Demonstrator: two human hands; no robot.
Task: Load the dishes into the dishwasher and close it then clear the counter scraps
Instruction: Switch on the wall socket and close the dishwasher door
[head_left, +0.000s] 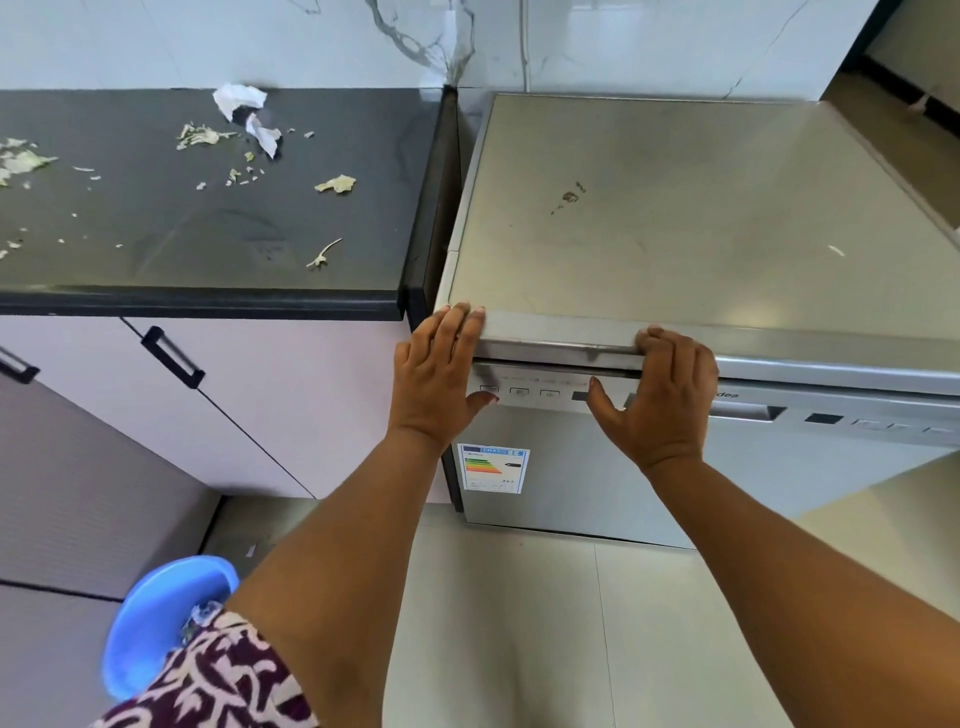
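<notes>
A dark counter (208, 208) is sitting by a marble wall, with scraps (336, 184) and crumpled paper (240, 100) lying on it. Just beside it, the silver dishwasher (701, 218) is standing with its door up. The left hand (439, 374) is pressing flat, with straight fingers, on the top corner of the door. The right hand (662, 395) is curling its fingers over the door's top edge.
</notes>
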